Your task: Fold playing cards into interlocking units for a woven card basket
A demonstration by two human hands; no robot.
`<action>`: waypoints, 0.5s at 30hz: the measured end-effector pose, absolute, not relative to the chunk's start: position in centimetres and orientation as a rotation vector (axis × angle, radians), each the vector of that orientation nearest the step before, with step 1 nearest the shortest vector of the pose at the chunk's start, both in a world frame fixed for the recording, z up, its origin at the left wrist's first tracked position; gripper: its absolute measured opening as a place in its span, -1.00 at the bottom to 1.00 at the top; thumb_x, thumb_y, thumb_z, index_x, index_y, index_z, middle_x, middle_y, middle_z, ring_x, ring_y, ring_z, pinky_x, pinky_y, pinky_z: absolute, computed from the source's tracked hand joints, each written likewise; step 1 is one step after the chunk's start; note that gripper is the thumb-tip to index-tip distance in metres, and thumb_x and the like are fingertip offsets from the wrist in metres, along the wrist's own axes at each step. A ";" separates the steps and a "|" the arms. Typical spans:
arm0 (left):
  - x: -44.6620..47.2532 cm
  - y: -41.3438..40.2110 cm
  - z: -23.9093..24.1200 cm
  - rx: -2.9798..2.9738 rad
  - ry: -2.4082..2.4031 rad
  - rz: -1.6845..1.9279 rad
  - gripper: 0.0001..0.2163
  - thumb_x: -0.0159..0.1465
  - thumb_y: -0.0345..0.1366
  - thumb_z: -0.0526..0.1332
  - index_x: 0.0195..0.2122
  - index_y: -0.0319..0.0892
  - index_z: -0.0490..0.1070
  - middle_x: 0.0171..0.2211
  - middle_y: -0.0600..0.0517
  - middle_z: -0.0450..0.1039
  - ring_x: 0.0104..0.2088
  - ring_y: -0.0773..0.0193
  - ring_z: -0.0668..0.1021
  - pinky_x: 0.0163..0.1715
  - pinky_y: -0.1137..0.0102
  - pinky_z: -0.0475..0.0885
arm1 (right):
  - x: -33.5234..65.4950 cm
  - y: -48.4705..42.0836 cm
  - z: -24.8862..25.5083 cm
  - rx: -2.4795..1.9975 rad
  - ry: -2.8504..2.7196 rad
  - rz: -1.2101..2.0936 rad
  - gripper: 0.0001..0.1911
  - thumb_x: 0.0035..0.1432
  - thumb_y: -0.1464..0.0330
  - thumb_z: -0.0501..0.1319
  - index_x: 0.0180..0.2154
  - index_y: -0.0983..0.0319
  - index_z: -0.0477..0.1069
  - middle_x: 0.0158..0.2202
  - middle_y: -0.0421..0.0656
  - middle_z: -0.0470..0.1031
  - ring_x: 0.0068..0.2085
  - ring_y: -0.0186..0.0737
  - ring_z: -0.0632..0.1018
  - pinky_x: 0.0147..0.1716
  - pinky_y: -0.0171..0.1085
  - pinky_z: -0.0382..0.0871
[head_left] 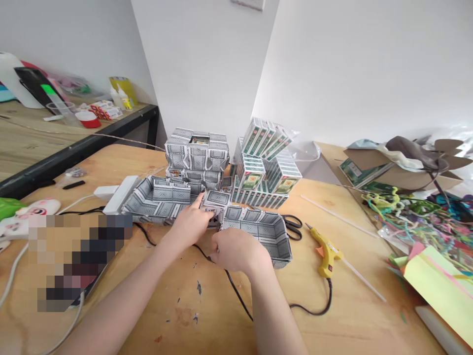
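The left hand (195,223) spreads thumb and forefinger at a card block (218,198) between left tray (142,199) and right tray (275,231) on the bench (177,305); the right hand (238,250) curls, its grip hidden.

Head-worn view, facing forward and down — close above the tabletop (207,301)

Looks like a craft workroom. Shown by a yellow hot-glue gun (327,254), a thin translucent glue stick (364,280), black-handled scissors (293,226) and a rectangular tray of grey-patterned playing cards (273,231) on a stained pale-wood table (185,337). Suggested too by a tangled heap of multicoloured fuzzy pipe cleaners (417,212), pale-yellow paper sheets (439,291), and white nozzle-tipped bottles (116,98) on a black-framed wooden side table (33,148).
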State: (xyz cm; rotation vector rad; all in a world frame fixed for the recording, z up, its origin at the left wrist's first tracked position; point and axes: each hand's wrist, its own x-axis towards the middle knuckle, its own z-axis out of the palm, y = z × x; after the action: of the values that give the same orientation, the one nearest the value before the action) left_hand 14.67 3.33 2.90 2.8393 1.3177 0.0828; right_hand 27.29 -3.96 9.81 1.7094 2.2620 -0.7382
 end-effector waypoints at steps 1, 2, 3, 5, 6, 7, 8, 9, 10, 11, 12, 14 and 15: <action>14.4 3.4 3.3 2.819 1.329 0.135 -0.77 0.15 -0.46 0.01 -0.30 -0.12 0.43 -0.09 -0.12 0.41 0.08 0.10 0.33 -0.28 0.32 0.38 | 27.2 -3.9 9.8 1.711 2.266 -0.723 -0.77 0.04 0.39 0.09 -0.30 0.29 0.49 -0.31 0.02 0.54 -0.28 -0.08 0.53 -0.42 -0.27 0.33; 14.2 3.5 3.7 2.788 1.347 0.190 -0.78 0.18 -0.42 -0.01 -0.34 -0.12 0.43 -0.06 -0.11 0.39 0.01 0.11 0.40 -0.30 0.34 0.37 | 27.1 -3.8 9.7 1.710 2.272 -0.709 -0.76 0.05 0.39 0.08 -0.31 0.30 0.49 -0.32 0.02 0.54 -0.29 -0.08 0.53 -0.42 -0.27 0.33; 13.9 3.6 4.2 2.748 1.371 0.236 -0.77 0.20 -0.37 -0.03 -0.39 -0.14 0.42 -0.08 -0.10 0.41 -0.06 0.12 0.45 -0.31 0.35 0.36 | 27.0 -3.8 9.7 1.716 2.280 -0.690 -0.76 0.06 0.40 0.07 -0.31 0.31 0.49 -0.33 0.02 0.54 -0.29 -0.08 0.53 -0.42 -0.26 0.33; 13.5 3.6 5.3 2.644 1.448 0.288 -0.76 0.21 -0.27 -0.03 -0.44 -0.14 0.40 -0.26 -0.06 0.48 -0.23 0.15 0.51 -0.39 0.39 0.32 | 26.7 -3.6 9.6 1.712 2.302 -0.673 -0.74 0.07 0.41 0.04 -0.30 0.32 0.48 -0.34 0.02 0.54 -0.30 -0.08 0.53 -0.42 -0.26 0.32; 13.4 3.5 5.9 2.592 1.500 0.303 -0.76 0.21 -0.23 -0.02 -0.45 -0.14 0.39 -0.38 -0.03 0.49 -0.33 0.17 0.51 -0.45 0.41 0.29 | 26.6 -3.6 9.5 1.714 2.314 -0.666 -0.74 0.07 0.41 0.04 -0.31 0.33 0.48 -0.35 0.02 0.54 -0.31 -0.08 0.53 -0.42 -0.26 0.32; 13.3 3.5 6.4 2.545 1.551 0.335 -0.76 0.20 -0.19 -0.01 -0.45 -0.14 0.38 -0.46 0.00 0.47 -0.41 0.19 0.50 -0.49 0.43 0.25 | 26.6 -3.6 9.5 1.712 2.328 -0.668 -0.74 0.07 0.41 0.04 -0.31 0.33 0.48 -0.35 0.02 0.53 -0.31 -0.08 0.53 -0.42 -0.26 0.31; 13.2 3.3 6.8 2.504 1.583 0.383 -0.76 0.19 -0.16 0.00 -0.44 -0.13 0.37 -0.50 0.03 0.46 -0.45 0.22 0.48 -0.52 0.45 0.21 | 26.6 -3.6 9.5 1.717 2.338 -0.670 -0.75 0.07 0.40 0.04 -0.32 0.32 0.48 -0.36 0.02 0.53 -0.31 -0.08 0.53 -0.43 -0.26 0.31; 13.1 3.2 7.2 2.463 1.607 0.439 -0.77 0.18 -0.14 0.01 -0.43 -0.13 0.36 -0.53 0.05 0.44 -0.48 0.24 0.47 -0.53 0.46 0.19 | 26.7 -3.7 9.6 1.717 2.352 -0.680 -0.75 0.07 0.40 0.04 -0.33 0.32 0.47 -0.36 0.02 0.53 -0.31 -0.09 0.53 -0.43 -0.27 0.30; 13.1 3.1 7.5 2.425 1.614 0.495 -0.78 0.17 -0.13 0.02 -0.42 -0.13 0.36 -0.53 0.07 0.44 -0.50 0.26 0.46 -0.53 0.47 0.18 | 26.9 -3.8 9.6 1.720 2.365 -0.695 -0.75 0.08 0.39 0.04 -0.34 0.31 0.47 -0.37 0.01 0.53 -0.32 -0.10 0.53 -0.43 -0.28 0.29; 13.0 3.0 7.7 2.389 1.617 0.547 -0.79 0.16 -0.13 0.03 -0.41 -0.12 0.36 -0.53 0.09 0.44 -0.50 0.28 0.45 -0.52 0.47 0.18 | 27.1 -3.8 9.7 1.728 2.389 -0.709 -0.76 0.08 0.38 0.04 -0.34 0.29 0.47 -0.38 -0.01 0.53 -0.33 -0.12 0.52 -0.45 -0.29 0.28; 13.0 3.0 7.9 2.353 1.621 0.592 -0.80 0.16 -0.14 0.05 -0.39 -0.12 0.37 -0.52 0.10 0.44 -0.50 0.29 0.45 -0.51 0.48 0.18 | 27.3 -3.8 9.8 1.729 2.423 -0.728 -0.77 0.08 0.38 0.05 -0.33 0.28 0.46 -0.38 -0.03 0.52 -0.33 -0.13 0.52 -0.45 -0.30 0.27; 12.8 3.0 8.1 2.292 1.640 0.662 -0.81 0.14 -0.15 0.06 -0.36 -0.12 0.38 -0.50 0.11 0.45 -0.50 0.30 0.44 -0.50 0.49 0.19 | 27.7 -3.8 9.9 1.870 2.490 -0.684 -0.78 0.10 0.34 0.05 -0.30 0.26 0.43 -0.39 -0.07 0.51 -0.34 -0.15 0.51 -0.44 -0.29 0.27; 12.6 3.0 8.2 2.264 1.655 0.685 -0.81 0.13 -0.16 0.07 -0.36 -0.12 0.39 -0.50 0.11 0.45 -0.50 0.30 0.44 -0.50 0.49 0.19 | 27.9 -3.7 10.0 1.979 2.508 -0.651 -0.78 0.11 0.33 0.05 -0.26 0.26 0.40 -0.38 -0.08 0.50 -0.35 -0.16 0.51 -0.43 -0.29 0.28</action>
State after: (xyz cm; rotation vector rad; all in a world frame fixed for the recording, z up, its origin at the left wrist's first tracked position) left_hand 12.64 2.99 8.17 2.2644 1.6545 0.6853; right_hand 27.85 -3.73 9.97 1.9787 2.5080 -0.6511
